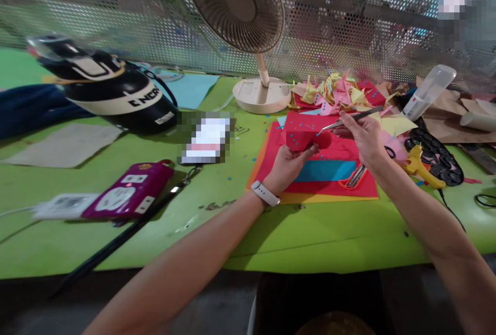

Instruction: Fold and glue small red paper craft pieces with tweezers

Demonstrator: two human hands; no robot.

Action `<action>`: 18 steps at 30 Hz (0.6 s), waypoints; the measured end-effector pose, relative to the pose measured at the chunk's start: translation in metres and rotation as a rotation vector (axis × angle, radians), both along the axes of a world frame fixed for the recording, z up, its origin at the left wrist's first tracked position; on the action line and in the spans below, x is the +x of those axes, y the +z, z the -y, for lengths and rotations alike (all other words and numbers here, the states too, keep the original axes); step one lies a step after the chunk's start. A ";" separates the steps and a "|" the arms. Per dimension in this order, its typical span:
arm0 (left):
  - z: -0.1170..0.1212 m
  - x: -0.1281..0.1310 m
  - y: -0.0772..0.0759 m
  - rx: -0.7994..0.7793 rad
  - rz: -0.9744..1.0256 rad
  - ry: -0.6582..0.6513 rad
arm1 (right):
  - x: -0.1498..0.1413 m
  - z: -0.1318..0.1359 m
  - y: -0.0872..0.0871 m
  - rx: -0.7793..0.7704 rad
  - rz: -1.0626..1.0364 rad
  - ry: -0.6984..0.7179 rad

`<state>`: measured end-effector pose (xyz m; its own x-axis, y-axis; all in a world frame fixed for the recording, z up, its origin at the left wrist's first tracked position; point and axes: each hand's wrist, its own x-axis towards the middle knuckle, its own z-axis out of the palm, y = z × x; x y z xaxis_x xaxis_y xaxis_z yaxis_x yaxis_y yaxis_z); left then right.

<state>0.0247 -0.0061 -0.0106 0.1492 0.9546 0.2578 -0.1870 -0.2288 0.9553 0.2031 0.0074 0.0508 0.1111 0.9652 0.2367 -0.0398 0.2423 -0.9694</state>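
Note:
A folded piece of red paper (301, 121) dotted with small blue bits is held in my left hand (291, 163), thumb and fingers closed at its lower edge. Metal tweezers (334, 125) are pinched in my right hand (363, 136); their tips touch or almost touch the red paper's right side. Below both hands lie red sheets (287, 186) over a yellow-orange one, with a blue paper strip (325, 170) on top. An orange utility knife (353, 176) rests at the strip's right end, close under my right wrist.
Behind my hands stand a beige fan (261, 93) and a pile of folded paper pieces (344, 92). To the right are a clear bottle (428, 92), a yellow glue gun (420, 167) and a black tray (434, 156). On the left are a phone (209, 138), a purple power bank (127, 190) and a black bottle (116, 92).

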 end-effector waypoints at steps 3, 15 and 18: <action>0.000 0.000 0.000 0.004 -0.003 0.002 | 0.000 0.001 0.000 0.014 0.028 -0.011; 0.000 0.001 -0.001 -0.016 0.017 -0.001 | -0.005 0.005 0.005 0.066 0.078 -0.047; -0.001 0.000 -0.001 -0.019 0.006 0.009 | -0.006 0.006 0.006 0.070 0.094 -0.055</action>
